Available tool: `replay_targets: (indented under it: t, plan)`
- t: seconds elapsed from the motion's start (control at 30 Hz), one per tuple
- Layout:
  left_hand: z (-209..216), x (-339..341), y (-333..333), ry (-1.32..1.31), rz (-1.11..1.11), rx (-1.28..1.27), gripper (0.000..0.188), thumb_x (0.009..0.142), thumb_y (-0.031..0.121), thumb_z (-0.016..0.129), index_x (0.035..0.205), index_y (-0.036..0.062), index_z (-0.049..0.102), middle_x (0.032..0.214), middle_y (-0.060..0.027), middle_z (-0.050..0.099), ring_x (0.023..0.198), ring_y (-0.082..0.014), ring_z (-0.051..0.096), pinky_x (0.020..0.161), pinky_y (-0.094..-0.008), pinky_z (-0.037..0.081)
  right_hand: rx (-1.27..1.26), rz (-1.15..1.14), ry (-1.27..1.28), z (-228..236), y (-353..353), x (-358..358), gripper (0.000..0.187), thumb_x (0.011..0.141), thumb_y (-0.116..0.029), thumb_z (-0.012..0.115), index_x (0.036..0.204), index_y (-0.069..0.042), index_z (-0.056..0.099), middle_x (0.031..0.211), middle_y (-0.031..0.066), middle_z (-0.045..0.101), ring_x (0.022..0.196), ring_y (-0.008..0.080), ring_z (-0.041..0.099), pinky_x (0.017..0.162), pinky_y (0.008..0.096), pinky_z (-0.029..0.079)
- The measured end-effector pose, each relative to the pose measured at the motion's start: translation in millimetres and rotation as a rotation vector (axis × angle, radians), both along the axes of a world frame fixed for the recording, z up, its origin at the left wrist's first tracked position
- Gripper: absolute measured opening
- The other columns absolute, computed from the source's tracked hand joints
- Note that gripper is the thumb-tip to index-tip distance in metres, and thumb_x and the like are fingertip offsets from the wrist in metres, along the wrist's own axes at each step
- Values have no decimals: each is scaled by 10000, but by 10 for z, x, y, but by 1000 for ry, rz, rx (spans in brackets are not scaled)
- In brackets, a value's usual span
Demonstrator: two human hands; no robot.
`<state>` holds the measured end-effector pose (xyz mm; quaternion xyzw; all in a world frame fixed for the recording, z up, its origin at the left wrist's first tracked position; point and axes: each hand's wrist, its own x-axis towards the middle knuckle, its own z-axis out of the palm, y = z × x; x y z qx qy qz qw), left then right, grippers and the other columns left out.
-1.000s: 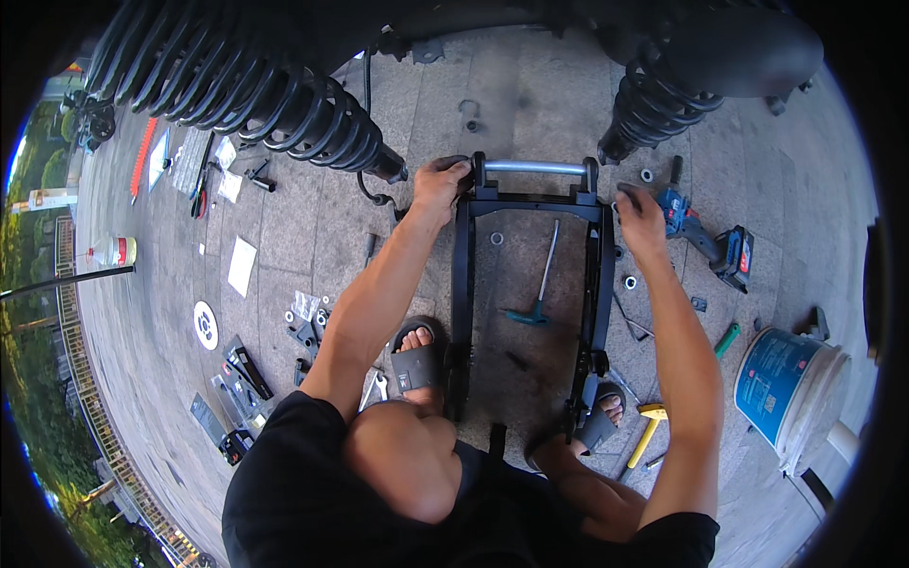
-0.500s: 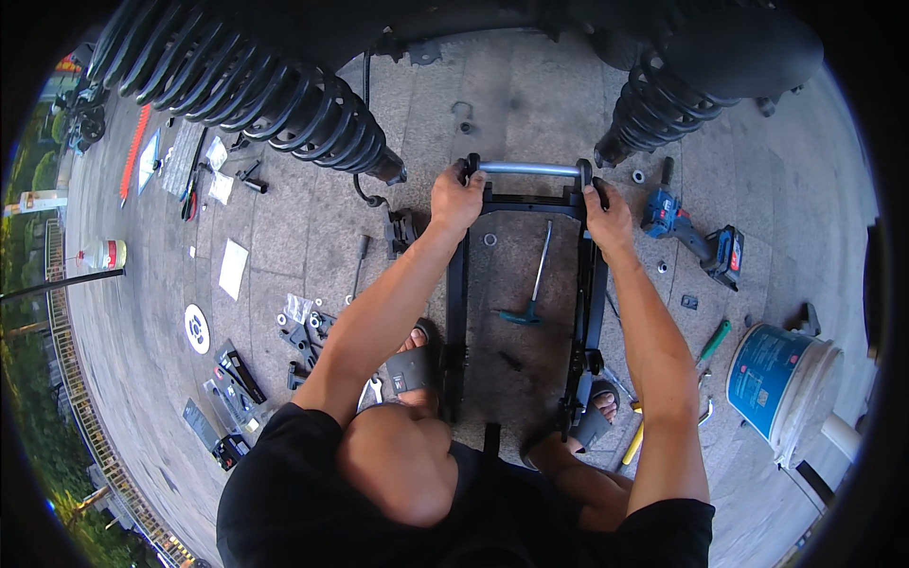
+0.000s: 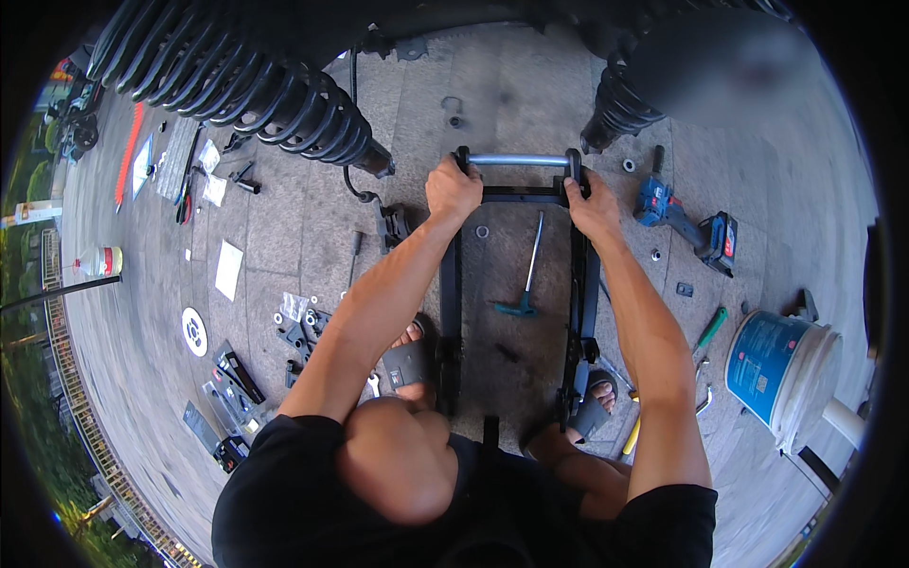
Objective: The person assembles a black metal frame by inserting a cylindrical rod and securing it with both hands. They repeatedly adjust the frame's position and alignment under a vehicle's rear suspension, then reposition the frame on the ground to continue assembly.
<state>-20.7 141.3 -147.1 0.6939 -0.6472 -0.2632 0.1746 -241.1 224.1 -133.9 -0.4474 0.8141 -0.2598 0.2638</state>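
Fingers (image 3: 440,174) of both hands are closed round the top corners of the black frame (image 3: 450,298): left hand (image 3: 454,192) on the left lug, right hand (image 3: 596,210) on the right, thumbs to the inner side. Far-side fingertips are hidden, so I can't confirm full wrap. Frame sits between the sandalled feet (image 3: 408,364), long axis running away from the body, top end just short of the two coil springs (image 3: 251,99). I read the wide two-corner hold as a way to share weight evenly and control twist; one hand would let it roll. Silver crossbar (image 3: 519,160) spans between the lugs, left uncovered by the grip. I can't tell whether the frame's lower end bears on the pavement (image 3: 275,222). Teal T-handle tool (image 3: 518,307) shows through the frame opening, a ring (image 3: 482,232) near its shaft tip. Blue power tool (image 3: 672,210) lies beyond the right hand, likely parked there for easy reach. Small parts (image 3: 295,334) are grouped left of the left forearm, probably so they don't scatter. Blue-and-white bucket (image 3: 772,367) stands far right, well apart from the hands.
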Motion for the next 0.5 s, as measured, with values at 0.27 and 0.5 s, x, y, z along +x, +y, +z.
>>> replay_targets:
  t: [0.27,0.5]
  plan:
    - [25,-32,12,-64,-8,-57,284,833,244,617,905,-29,597,882,-282,663,863,-458,646,801,-498,510,-7,44,86,-22,-28,49,491,885,-373,571,1242,-37,553,1078,252,649,1069,419,591,921,473,459]
    - [-159,150,-26,447,119,46,346,896,238,626,1115,-30,628,983,-197,684,916,-337,658,812,-400,506,-15,21,-30,-24,-17,38,515,859,-337,614,1248,-7,544,1088,266,638,1059,444,575,946,464,439]
